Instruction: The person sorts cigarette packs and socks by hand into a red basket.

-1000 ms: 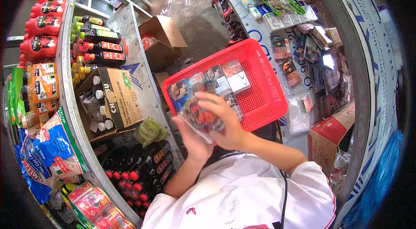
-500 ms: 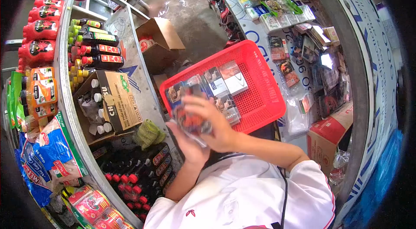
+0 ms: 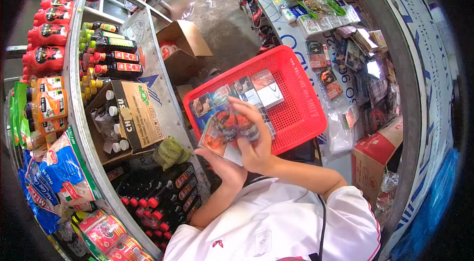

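Fingers (image 3: 245,113) of the right hand (image 3: 254,142) curled over a clear-wrapped red-and-black packet (image 3: 228,128), pinching it, while the left hand (image 3: 220,162) cupped it from below, palm up. The packet had tilted flatter than a moment earlier, at the near rim of the red basket (image 3: 296,108). Left of the basket, a carton (image 3: 140,113) read "CHIN-SU".

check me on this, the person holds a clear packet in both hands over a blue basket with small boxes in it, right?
Not quite: the basket is red, not blue, as the head view shows. The rest holds: left hand and right hand hold the clear packet above it, with small boxes inside.
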Demonstrator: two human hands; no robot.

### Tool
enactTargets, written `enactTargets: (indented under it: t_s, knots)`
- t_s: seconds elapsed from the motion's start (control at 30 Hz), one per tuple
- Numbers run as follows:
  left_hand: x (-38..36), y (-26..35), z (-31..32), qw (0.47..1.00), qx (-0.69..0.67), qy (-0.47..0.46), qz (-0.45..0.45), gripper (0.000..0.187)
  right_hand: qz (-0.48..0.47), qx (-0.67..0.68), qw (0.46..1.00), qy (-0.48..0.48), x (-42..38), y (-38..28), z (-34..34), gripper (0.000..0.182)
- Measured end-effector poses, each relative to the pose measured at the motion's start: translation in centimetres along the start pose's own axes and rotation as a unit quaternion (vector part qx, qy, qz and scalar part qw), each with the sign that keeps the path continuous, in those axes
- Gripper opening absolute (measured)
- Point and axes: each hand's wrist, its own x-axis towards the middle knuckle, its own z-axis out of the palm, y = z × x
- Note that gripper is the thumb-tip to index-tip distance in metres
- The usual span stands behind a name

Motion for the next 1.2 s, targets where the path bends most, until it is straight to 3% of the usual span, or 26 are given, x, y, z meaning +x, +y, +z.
enactTargets:
  t_s: [0.3,0.37,0.4,0.43,0.47,0.5,0.53,0.57,0.63,0.7,0.73,0.83,0.87,0.9,0.97,1.0,1.03,1.1,1.2]
  knots:
    - [-1.0,-1.9,0.0,0.999,0.041,-0.025,-0.001,0.108,-0.015,0.043,0.989,0.139,2.2,-0.8,-0.7,0.058]
    - [-2.0,-1.5,0.8,0.967,0.218,-0.064,-0.114,0.103,-0.025,0.004,0.997,0.068,3.7,-1.5,-1.6,0.06]
    - [-2.2,-1.5,0.5,0.967,0.217,-0.065,-0.114,0.103,-0.016,0.022,0.999,0.029,4.9,-2.5,-1.8,0.057]
    - [-2.2,-1.3,-0.2,0.966,0.212,-0.13,-0.069,0.098,-0.017,0.02,0.999,0.03,5.3,-2.9,-2.2,0.057]
    - [-2.1,-0.9,-0.7,0.959,0.206,-0.195,-0.025,0.092,0.033,0.018,0.996,-0.085,5.4,-3.3,-2.8,0.053]
    - [-2.2,0.9,-0.1,0.978,0.12,-0.102,-0.138,0.088,0.084,0.016,0.977,-0.197,5.4,-3.7,-3.1,0.049]
    - [-1.6,1.4,-1.5,0.969,0.177,-0.135,-0.108,0.093,-0.029,-0.098,0.976,-0.191,5.4,-4.0,-3.0,0.043]
    - [-1.0,1.6,-2.9,0.956,0.232,-0.166,-0.076,0.097,-0.029,-0.098,0.976,-0.194,5.5,-3.8,-3.2,0.043]
    - [-0.4,2.0,-3.8,0.944,0.276,-0.149,-0.098,0.102,-0.046,-0.124,0.975,-0.179,5.6,-3.0,-3.8,0.04]
    - [0.8,2.6,-4.1,0.923,0.228,-0.218,-0.222,0.106,-0.036,-0.137,0.976,-0.164,5.1,-1.7,-3.9,0.034]
    - [0.9,2.4,-3.5,0.923,0.229,-0.219,-0.221,0.106,-0.041,-0.114,0.983,-0.137,4.6,-1.5,-3.8,0.034]
    - [-0.2,1.1,-1.1,0.981,0.099,-0.142,-0.091,0.075,-0.054,-0.109,0.987,-0.106,3.2,-2.8,-3.0,0.038]
    - [-0.4,0.9,-1.3,0.981,0.08,-0.165,-0.064,0.059,-0.115,-0.114,0.982,-0.1,3.1,-3.1,-2.8,0.04]
    - [-0.1,1.0,-1.4,0.981,0.078,-0.165,-0.064,0.059,-0.177,-0.118,0.973,-0.095,3.0,-3.3,-2.7,0.043]
    - [0.0,1.3,-1.9,0.968,0.133,-0.209,-0.051,0.049,-0.184,-0.104,0.971,-0.112,2.5,-2.8,-2.8,0.046]
    - [0.0,0.4,-2.5,0.971,0.181,-0.153,0.001,0.044,-0.187,-0.098,0.971,-0.111,2.7,-2.1,-2.8,0.047]
    - [0.5,0.3,-2.8,0.987,0.056,-0.144,-0.043,0.056,-0.189,-0.094,0.972,-0.108,2.7,-1.5,-2.8,0.049]
    - [1.1,2.0,-0.4,0.995,-0.03,-0.04,-0.084,0.063,-0.137,-0.089,0.982,-0.097,1.8,-0.6,-2.5,0.055]
    - [3.1,1.9,-2.4,0.985,-0.095,-0.106,-0.102,0.067,-0.121,-0.107,0.978,-0.13,-1.3,-0.8,-1.5,0.072]
